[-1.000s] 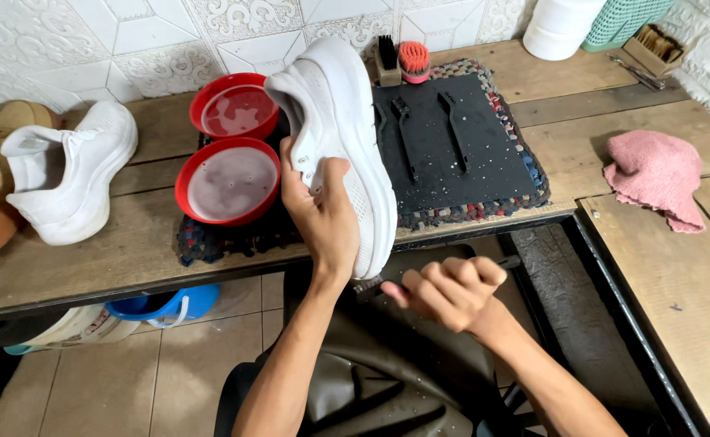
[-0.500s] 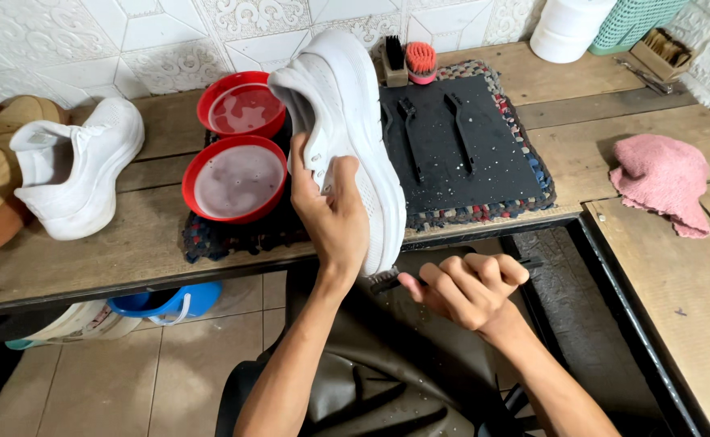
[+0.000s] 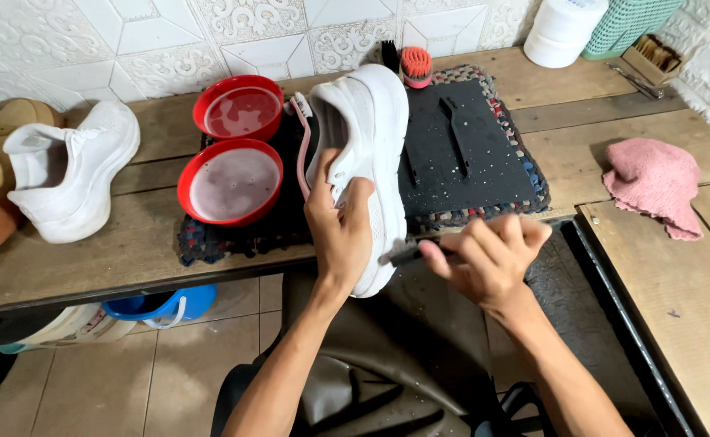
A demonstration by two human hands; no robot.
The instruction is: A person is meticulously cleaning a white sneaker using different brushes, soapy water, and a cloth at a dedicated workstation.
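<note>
White sneaker [image 3: 368, 154], chunky-soled, frame centre, gripped by left hand [image 3: 339, 231]; right hand [image 3: 488, 259] fingers curled around dark brush handle [image 3: 407, 255].

Two red bowls [image 3: 233, 146] sit on the left part of the dark mat [image 3: 468, 154], one behind the other, both with cloudy water inside. Left of the mat, a second white shoe [image 3: 67, 182] stands on the wooden bench [image 3: 88, 259], and beside it is a tan thing, partly cut off. Behind the mat stands a small red brush [image 3: 416, 66]. Right of the mat lies a pink cloth [image 3: 654, 184]. Far behind it are a white tub [image 3: 561, 32] and a green basket [image 3: 630, 24]. Under the bench is a blue tub [image 3: 161, 303]
</note>
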